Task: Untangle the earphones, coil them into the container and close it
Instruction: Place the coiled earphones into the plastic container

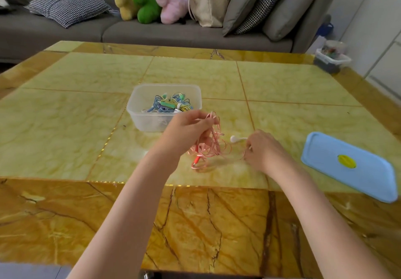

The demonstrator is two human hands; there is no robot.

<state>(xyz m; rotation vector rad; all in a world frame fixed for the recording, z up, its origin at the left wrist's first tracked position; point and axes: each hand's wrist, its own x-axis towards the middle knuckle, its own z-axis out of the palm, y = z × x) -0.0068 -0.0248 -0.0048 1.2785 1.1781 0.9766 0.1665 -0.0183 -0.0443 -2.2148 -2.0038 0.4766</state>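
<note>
A tangle of pink earphone cable (209,146) hangs from my left hand (188,131), which grips its loops just above the table. My right hand (263,148) pinches one strand of the same cable, and a white earbud (235,139) sticks out to its left. Behind my left hand stands the clear plastic container (141,109) with blue, yellow and green earphones (171,105) bundled inside. The light blue lid (351,165) with a yellow sticker lies flat on the table at the right.
The yellow marble table (76,113) stretches wide around the container. A grey sofa (173,33) with cushions, plush toys and a beige bag runs along the back. A small plastic box (332,59) sits on the floor beyond the far right corner.
</note>
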